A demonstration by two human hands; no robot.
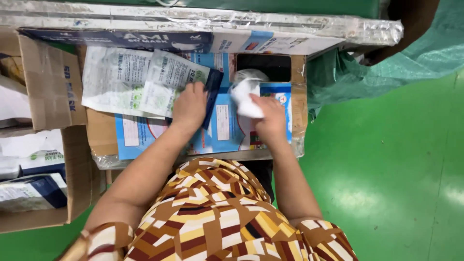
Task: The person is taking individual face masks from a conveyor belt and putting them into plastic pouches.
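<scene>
My left hand [189,107] is closed on a dark blue flat packet [212,94] that lies over the blue printed cardboard work surface [227,130]. My right hand [268,116] grips a bunch of white soft pieces [244,96], like folded face masks, just in front of a dark rectangular opening [265,66] in the cardboard. Two white printed plastic pouches [140,79] lie flat on the surface left of my left hand.
An open cardboard box [77,183] at the left holds white and blue packets [31,191]. A plastic-wrapped board [290,26] runs across the back. Green sheeting [386,63] bunches at the right, above a shiny green floor [386,169].
</scene>
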